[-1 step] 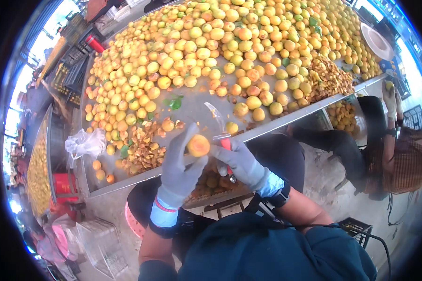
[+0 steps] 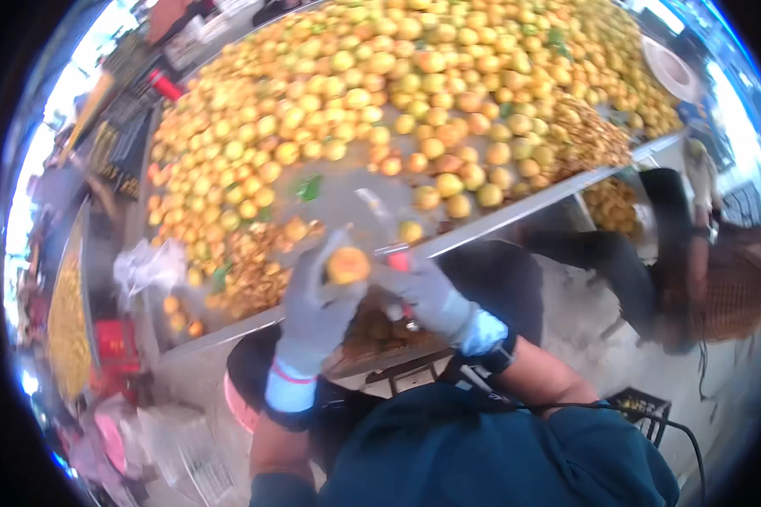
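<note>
My gloved left hand [image 2: 313, 308] is closed around a yellow-orange fruit [image 2: 348, 266] that looks like an apricot, with a cut patch facing up. Close beside it, my gloved right hand [image 2: 438, 297] grips a curved-blade knife by its red handle [image 2: 399, 261]. The blade points away over the metal table and is smeared by motion. Right-hand fingertips are near the fruit; whether they touch it I cannot tell. A large heap of similar fruit [image 2: 347, 84] covers the table beyond my hands.
Cut pieces and peelings [image 2: 249, 275] lie left of my hands, near a clear plastic bag [image 2: 150, 264]. The metal table edge [image 2: 473, 232] runs just past my hands. Below them stands a container of fruit [image 2: 380, 334]. A co-worker [image 2: 723, 287] sits at the right.
The whole view has shifted slightly and blurred. Both hands keep their hold on the fruit and the knife, with little visible movement between them.
</note>
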A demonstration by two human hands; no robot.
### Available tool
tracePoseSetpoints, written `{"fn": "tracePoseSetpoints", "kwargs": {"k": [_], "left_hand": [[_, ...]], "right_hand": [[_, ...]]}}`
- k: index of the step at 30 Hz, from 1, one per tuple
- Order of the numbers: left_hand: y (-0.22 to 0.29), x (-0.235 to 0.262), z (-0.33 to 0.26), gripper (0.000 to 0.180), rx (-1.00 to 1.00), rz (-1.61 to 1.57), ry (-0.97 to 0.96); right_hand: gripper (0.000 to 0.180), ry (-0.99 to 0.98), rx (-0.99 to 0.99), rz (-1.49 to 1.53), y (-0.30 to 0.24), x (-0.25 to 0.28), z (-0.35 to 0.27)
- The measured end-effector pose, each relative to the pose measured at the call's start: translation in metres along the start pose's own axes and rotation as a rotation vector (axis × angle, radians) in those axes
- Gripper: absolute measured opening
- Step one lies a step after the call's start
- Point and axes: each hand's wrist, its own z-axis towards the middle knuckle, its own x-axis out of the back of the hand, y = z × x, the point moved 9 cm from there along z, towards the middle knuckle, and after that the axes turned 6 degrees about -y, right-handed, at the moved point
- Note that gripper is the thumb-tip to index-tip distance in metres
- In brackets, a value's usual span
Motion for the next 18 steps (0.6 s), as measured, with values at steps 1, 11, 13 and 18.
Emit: {"fn": "tracePoseSetpoints", "kwargs": {"k": [1,11,13,18], "left_hand": [[0.005,-0.009,0.005,0.055,0.009,-0.007,-0.04],[0.02,-0.072,0.002,0.053,0.247,-1.237,-0.384],[0.089,-0.096,0.014,0.053,0.102,-1.0,-0.437],[0.305,-0.248,-0.041,0.048,-0.561,-0.14,-0.88]], "right_hand": [[0.027,0.022,0.002,0.038,0.003,0.006,-0.004],[0.027,0.207,-0.075,0.316,0.101,0.021,-0.04],[0.026,0.253,-0.014,0.435,0.101,0.016,-0.041],[0.028,0.276,-0.074,0.386,0.135,0.033,-0.047]]}}
